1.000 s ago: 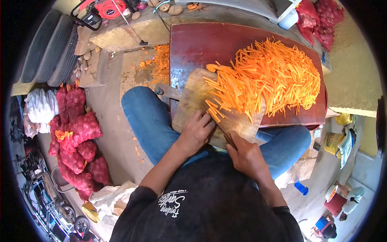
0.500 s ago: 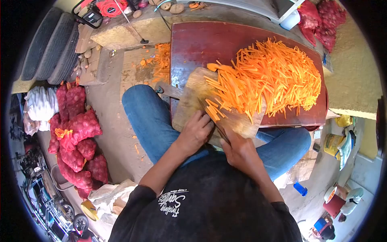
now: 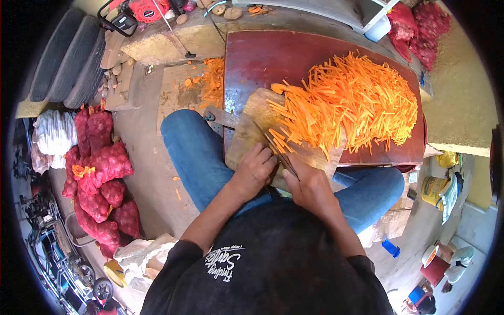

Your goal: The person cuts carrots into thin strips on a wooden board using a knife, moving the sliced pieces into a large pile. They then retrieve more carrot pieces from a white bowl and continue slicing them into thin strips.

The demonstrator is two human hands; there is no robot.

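My right hand (image 3: 312, 186) is closed around the handle of a knife (image 3: 274, 145), whose dark narrow blade slants up and left over a wooden cutting board (image 3: 250, 140). Close beside the blade, my left hand (image 3: 256, 169) rests on the board with fingers curled down. Whatever lies under those fingers is hidden. A few cut carrot sticks (image 3: 280, 140) lie just past the blade. They border a large heap of carrot sticks (image 3: 362, 102) that covers part of the board and the right side of the red table (image 3: 268, 58).
A flat grey piece with a dark round end (image 3: 223, 117) juts out at the board's left. Carrot scraps (image 3: 212, 79) lie on cardboard beyond my knee. Red mesh sacks (image 3: 107, 165) and tires (image 3: 68, 63) stand left. A yellow container (image 3: 433, 189) stands right.
The knife's blade has shifted slightly up and left, and its tip reaches farther over the board. My right hand has turned a little with it. My left hand stays nearly in place.
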